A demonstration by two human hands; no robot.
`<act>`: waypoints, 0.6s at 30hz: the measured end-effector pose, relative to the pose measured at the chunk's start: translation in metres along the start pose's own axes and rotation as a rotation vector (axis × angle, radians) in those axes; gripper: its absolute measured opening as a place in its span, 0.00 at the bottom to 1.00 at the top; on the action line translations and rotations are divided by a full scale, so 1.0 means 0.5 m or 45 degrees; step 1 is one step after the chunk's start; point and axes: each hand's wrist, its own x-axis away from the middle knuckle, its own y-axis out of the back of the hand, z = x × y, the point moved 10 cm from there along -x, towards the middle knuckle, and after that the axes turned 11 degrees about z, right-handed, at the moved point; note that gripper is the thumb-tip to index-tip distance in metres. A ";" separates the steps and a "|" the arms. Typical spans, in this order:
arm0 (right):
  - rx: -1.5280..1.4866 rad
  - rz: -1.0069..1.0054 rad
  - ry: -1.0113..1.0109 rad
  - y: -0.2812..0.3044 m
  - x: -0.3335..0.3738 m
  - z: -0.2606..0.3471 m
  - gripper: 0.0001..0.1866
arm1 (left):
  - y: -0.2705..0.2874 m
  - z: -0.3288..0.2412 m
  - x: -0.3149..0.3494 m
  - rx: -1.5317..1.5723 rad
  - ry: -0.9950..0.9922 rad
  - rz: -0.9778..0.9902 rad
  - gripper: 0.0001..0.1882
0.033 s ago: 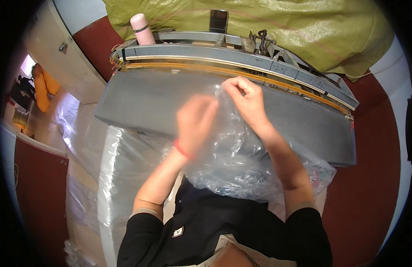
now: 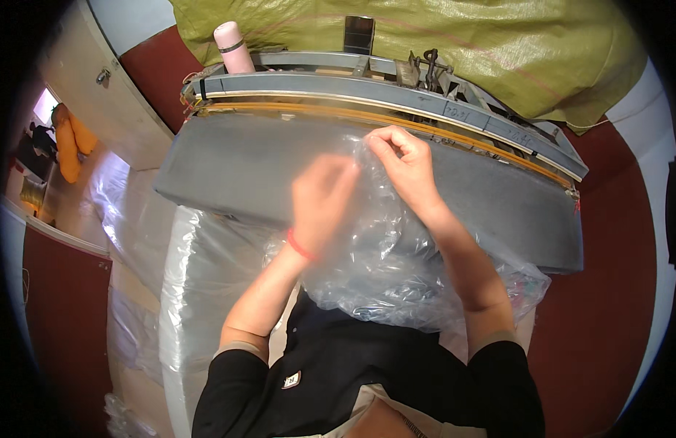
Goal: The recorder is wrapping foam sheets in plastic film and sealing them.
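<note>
A crumpled clear plastic bag or sheet (image 2: pixel 385 241) hangs from my hands and spreads over my lap. My right hand (image 2: pixel 412 169) pinches its upper edge between thumb and fingers. Just left of it, my left hand (image 2: pixel 319 201), with a red band at the wrist, is smeared by motion. Its fingertips point toward the film, but whether they grip it cannot be told. Both hands are over a long dark grey flat-topped surface (image 2: pixel 232 164), part of a bench-like machine. The film hides the middle of that surface's near edge.
Behind the grey surface runs a metal frame (image 2: pixel 301 82) with orange strips (image 2: pixel 279 107). On it stand a pink bottle (image 2: pixel 233 50) and a metal clamp (image 2: pixel 430 67). A dark phone-like slab (image 2: pixel 358 35) leans on a yellow-green woven sheet (image 2: pixel 513 51). Clear plastic sheeting (image 2: pixel 181 292) lies left, near a door (image 2: pixel 104 95).
</note>
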 end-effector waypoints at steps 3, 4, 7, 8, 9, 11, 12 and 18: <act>-0.073 0.002 -0.043 -0.003 0.004 -0.007 0.07 | -0.031 0.076 0.016 0.639 0.410 0.020 0.03; -0.072 0.004 -0.042 -0.003 0.005 -0.004 0.07 | -0.040 0.088 0.020 0.752 0.478 0.029 0.03; 0.031 0.038 -0.018 -0.006 0.008 0.016 0.08 | -0.051 0.098 0.027 0.850 0.519 0.024 0.04; 0.120 0.056 0.032 -0.009 0.008 0.031 0.08 | -0.051 0.097 0.028 0.836 0.492 0.011 0.04; 0.207 0.074 0.081 -0.013 0.010 0.045 0.07 | -0.055 0.101 0.032 0.835 0.494 0.009 0.04; 0.282 0.085 0.134 -0.020 0.013 0.061 0.06 | -0.055 0.108 0.040 0.792 0.480 -0.013 0.06; 0.359 0.092 0.187 -0.024 0.015 0.071 0.06 | -0.057 0.119 0.044 0.790 0.483 -0.016 0.06; -0.040 -0.021 0.075 0.047 0.012 0.075 0.05 | -0.009 0.057 0.015 -0.142 0.018 0.132 0.31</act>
